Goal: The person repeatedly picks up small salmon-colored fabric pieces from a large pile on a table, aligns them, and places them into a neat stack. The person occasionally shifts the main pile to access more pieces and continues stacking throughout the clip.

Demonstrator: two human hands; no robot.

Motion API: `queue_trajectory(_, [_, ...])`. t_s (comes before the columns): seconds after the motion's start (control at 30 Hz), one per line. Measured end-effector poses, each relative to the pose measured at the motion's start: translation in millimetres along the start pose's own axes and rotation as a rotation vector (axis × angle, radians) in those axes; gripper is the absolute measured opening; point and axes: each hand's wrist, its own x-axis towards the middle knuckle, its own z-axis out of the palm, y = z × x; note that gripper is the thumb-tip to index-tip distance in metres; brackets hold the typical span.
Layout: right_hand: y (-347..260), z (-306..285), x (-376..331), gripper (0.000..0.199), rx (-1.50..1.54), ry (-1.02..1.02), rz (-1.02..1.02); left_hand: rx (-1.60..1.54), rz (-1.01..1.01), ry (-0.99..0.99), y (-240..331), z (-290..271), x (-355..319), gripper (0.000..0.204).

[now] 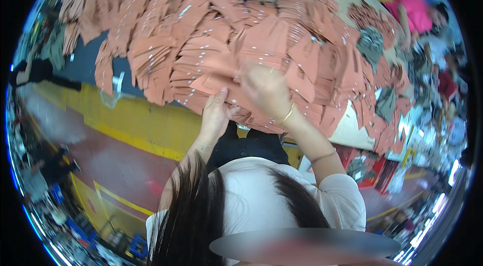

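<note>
Cut pieces of salmon-orange fabric (261, 39), many bearing small white stickers, lie in overlapping stacks across the table before me. My left hand (216, 115) is at the near edge of the stacks, its thumb and fingers closed on the edge of a fabric piece (209, 82). Just right of it, my right hand (264, 87) is over the same stacks, smeared by motion. Its fingers cannot be made out, nor whether they hold fabric. A gold-coloured bracelet (288, 113) circles the right wrist.
The table (354, 127) shows pale at the right. Dark green fabric bundles (371, 45) lie among the orange pieces there. A clear plastic bag (109, 98) hangs at the left table edge. Red crates (386, 175) stand below right. A person in pink (415, 12) is at the far right.
</note>
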Motion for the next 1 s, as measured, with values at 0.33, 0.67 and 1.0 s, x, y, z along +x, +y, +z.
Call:
queue_trajectory(0.33, [28, -78, -142, 0.019, -0.161, 0.288, 0.360, 0.275, -0.371, -0.285, -93, 132, 30, 0.023])
queue_trajectory(0.67, [41, -192, -298, 0.011, -0.312, 0.649, 1.063, 0.175, -0.780, -0.614, -306, 281, 80, 0.029])
queue_trajectory(1.0, [72, -209, -360, 0.006, -0.115, 0.581, 1.334, 0.565, -0.749, -0.270, -551, 318, 175, 0.045])
